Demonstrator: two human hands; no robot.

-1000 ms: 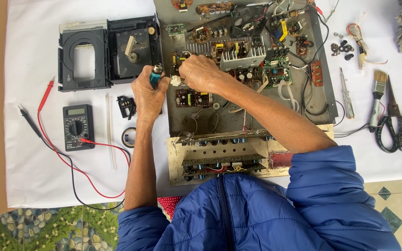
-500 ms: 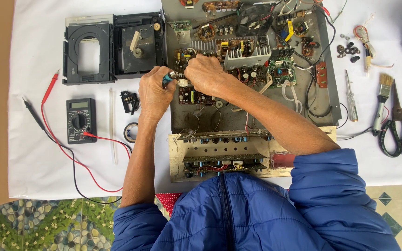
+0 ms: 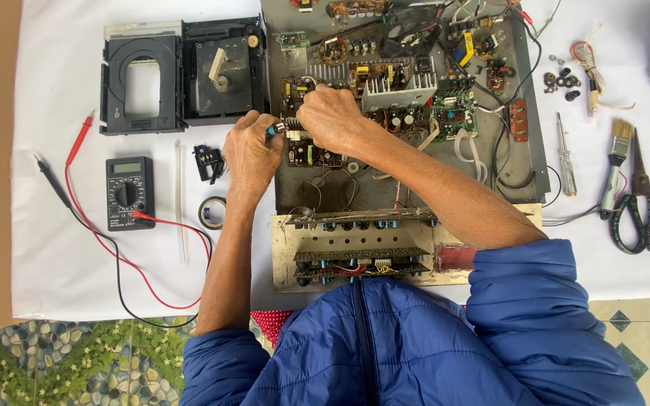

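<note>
White table cloth point(image 3: 77, 278), left hand point(image 3: 251, 154) fingers closed around teal-handled tool point(image 3: 274, 130)

Bright, even daylight — soft faint shadows, sharp focus, no glare.

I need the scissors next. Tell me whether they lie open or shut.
Shut. The scissors lie flat on the white cloth beside the paintbrush, blades together in one point, loop handles side by side.

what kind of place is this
Probably an informal electronics repair bench: an opened chassis full of circuit boards, a multimeter with its probes, and scissors and a brush on a white-covered table.
</note>
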